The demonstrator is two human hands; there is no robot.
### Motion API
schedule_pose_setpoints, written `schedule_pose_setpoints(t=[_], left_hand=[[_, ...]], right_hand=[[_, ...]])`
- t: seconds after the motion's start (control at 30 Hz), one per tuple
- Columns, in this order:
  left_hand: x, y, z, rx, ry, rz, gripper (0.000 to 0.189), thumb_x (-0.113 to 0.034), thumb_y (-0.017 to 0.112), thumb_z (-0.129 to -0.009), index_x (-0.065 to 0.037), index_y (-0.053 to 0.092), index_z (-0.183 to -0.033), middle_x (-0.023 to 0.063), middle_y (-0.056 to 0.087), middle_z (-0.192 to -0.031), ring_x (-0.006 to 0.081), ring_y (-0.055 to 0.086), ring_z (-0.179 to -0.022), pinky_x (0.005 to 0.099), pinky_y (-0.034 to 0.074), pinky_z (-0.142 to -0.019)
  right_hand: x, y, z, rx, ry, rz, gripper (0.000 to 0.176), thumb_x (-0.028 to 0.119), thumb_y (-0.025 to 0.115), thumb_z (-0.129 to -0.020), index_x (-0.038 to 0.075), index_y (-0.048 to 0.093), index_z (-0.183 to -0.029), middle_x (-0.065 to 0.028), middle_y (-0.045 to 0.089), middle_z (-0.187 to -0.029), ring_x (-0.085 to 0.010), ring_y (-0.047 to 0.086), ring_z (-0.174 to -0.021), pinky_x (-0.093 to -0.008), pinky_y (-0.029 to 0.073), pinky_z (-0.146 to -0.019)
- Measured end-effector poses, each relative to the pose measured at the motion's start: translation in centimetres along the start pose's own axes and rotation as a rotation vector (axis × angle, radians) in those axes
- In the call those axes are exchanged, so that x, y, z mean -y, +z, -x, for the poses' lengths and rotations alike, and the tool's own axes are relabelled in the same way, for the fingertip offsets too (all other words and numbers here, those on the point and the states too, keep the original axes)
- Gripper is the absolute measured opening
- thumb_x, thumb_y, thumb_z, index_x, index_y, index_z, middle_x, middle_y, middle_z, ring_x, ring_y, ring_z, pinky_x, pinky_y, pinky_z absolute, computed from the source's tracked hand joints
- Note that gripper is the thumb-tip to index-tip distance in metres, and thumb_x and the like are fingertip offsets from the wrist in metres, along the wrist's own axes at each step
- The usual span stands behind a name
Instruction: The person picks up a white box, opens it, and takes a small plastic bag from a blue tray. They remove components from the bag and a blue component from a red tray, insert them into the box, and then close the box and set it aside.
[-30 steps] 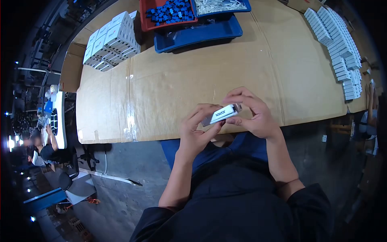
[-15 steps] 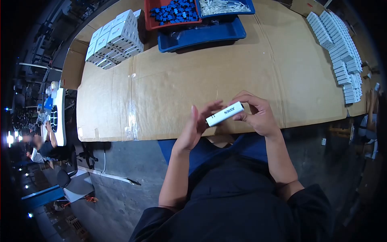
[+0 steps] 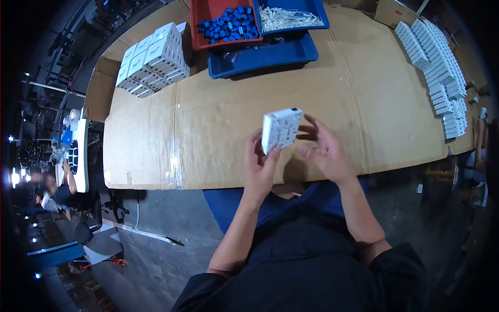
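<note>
A white, flat, squarish box-like unit (image 3: 282, 129) is held upright and slightly tilted above the table's front part, its broad patterned face towards me. My left hand (image 3: 261, 165) grips its lower left corner, with the thumb on the broad face and the fingers behind. Just to the right of the unit, my right hand (image 3: 323, 151) is open with curved fingers apart and nothing in it. A small dark opening shows at the unit's top right corner.
Stacked white units (image 3: 156, 60) stand at the back left, and long rows of them (image 3: 439, 73) at the right. A red bin (image 3: 200, 39) holds blue parts; a blue bin (image 3: 291, 28) holds white pieces. Before them lies a blue tray (image 3: 262, 63). A co-worker (image 3: 65, 192) is far left.
The white unit has turned from its narrow lettered side to its broad face. My left hand has taken hold of it, and my right hand has let go.
</note>
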State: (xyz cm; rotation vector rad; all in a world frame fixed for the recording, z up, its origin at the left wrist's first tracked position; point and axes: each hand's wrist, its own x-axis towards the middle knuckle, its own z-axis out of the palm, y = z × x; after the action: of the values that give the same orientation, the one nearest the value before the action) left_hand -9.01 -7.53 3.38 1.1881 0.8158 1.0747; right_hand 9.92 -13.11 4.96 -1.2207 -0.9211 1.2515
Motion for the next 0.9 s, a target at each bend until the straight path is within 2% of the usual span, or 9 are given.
schedule_pose_setpoints(t=[0.03,0.13,0.23,0.33,0.43,0.53,0.63,0.8,0.9], left_hand=[[0.0,0.0,0.5,0.047,-0.017,-0.103,0.050,-0.001,0.063,-0.101,0.000,0.045,-0.146,0.0171,0.058,-0.140,0.0236,0.060,-0.128,0.0395,0.049,-0.110],[0.0,0.8,0.8,0.235,0.154,-0.194,0.060,0.000,0.072,-0.089,-0.002,0.051,-0.144,0.0199,0.051,-0.155,0.0349,0.048,-0.147,0.0454,0.039,-0.121],[-1.1,1.2,0.5,0.325,0.267,-0.288,0.060,-0.006,0.074,-0.090,-0.003,0.052,-0.145,0.0193,0.052,-0.155,0.0350,0.047,-0.147,0.0462,0.038,-0.121],[-1.1,0.5,0.3,0.345,0.206,-0.347,0.060,-0.012,0.075,-0.091,-0.003,0.052,-0.146,0.0199,0.052,-0.155,0.0360,0.045,-0.149,0.0465,0.036,-0.122],[-0.3,1.1,0.5,0.236,0.085,-0.332,0.048,-0.012,0.067,-0.099,-0.002,0.054,-0.144,0.0180,0.060,-0.146,0.0293,0.063,-0.129,0.0413,0.047,-0.111],[0.0,0.9,0.4,0.243,0.039,-0.396,0.042,-0.008,0.064,-0.101,0.000,0.056,-0.141,0.0163,0.065,-0.138,0.0242,0.067,-0.117,0.0381,0.050,-0.104],[0.5,1.6,0.4,0.241,0.007,-0.385,0.040,-0.005,0.064,-0.100,0.002,0.058,-0.138,0.0154,0.068,-0.132,0.0228,0.067,-0.116,0.0369,0.051,-0.103],[1.3,3.0,0.8,0.278,0.105,-0.530,0.034,-0.006,0.063,-0.099,0.003,0.062,-0.131,0.0150,0.072,-0.123,0.0240,0.066,-0.116,0.0379,0.049,-0.106],[1.2,4.3,1.5,0.349,0.062,-0.527,0.035,-0.006,0.065,-0.097,0.003,0.063,-0.130,0.0149,0.072,-0.124,0.0243,0.066,-0.119,0.0378,0.048,-0.108]], right_hand=[[0.1,0.8,0.2,-0.018,-0.021,0.013,0.089,0.018,0.082,-0.092,0.004,0.030,-0.163,-0.0159,0.056,-0.145,-0.0274,0.057,-0.135,-0.0415,0.049,-0.109],[0.0,1.5,0.1,-0.066,-0.077,-0.013,0.106,0.024,0.091,-0.083,0.006,0.025,-0.164,-0.0182,0.052,-0.150,-0.0303,0.053,-0.140,-0.0482,0.044,-0.117],[-0.7,-0.2,-0.2,-0.024,-0.264,0.094,0.103,0.021,0.090,-0.083,0.006,0.026,-0.164,-0.0188,0.050,-0.151,-0.0296,0.052,-0.141,-0.0495,0.041,-0.119],[-0.8,-1.8,-0.3,-0.065,-0.278,0.312,0.104,0.021,0.089,-0.081,0.006,0.028,-0.164,-0.0156,0.052,-0.151,-0.0288,0.053,-0.140,-0.0468,0.041,-0.118],[1.2,-4.3,-0.1,-0.075,-0.197,0.476,0.105,0.024,0.091,-0.079,0.006,0.030,-0.163,-0.0152,0.055,-0.146,-0.0287,0.057,-0.133,-0.0441,0.044,-0.114],[2.0,-6.9,-0.3,-0.052,-0.029,0.517,0.105,0.023,0.093,-0.078,0.008,0.032,-0.163,-0.0166,0.061,-0.138,-0.0268,0.062,-0.122,-0.0427,0.048,-0.110],[1.6,-10.2,-0.5,-0.114,0.062,0.453,0.100,0.022,0.093,-0.078,0.008,0.036,-0.159,-0.0158,0.060,-0.139,-0.0262,0.062,-0.122,-0.0425,0.049,-0.108],[-0.8,-16.6,-0.8,-0.455,-0.337,0.566,0.097,0.015,0.091,-0.075,0.004,0.039,-0.156,-0.0169,0.056,-0.143,-0.0305,0.056,-0.133,-0.0401,0.045,-0.114],[-0.1,-21.2,-0.1,-0.765,-0.380,0.775,0.096,0.014,0.091,-0.074,0.005,0.040,-0.156,-0.0151,0.055,-0.144,-0.0292,0.055,-0.134,-0.0406,0.044,-0.114]])
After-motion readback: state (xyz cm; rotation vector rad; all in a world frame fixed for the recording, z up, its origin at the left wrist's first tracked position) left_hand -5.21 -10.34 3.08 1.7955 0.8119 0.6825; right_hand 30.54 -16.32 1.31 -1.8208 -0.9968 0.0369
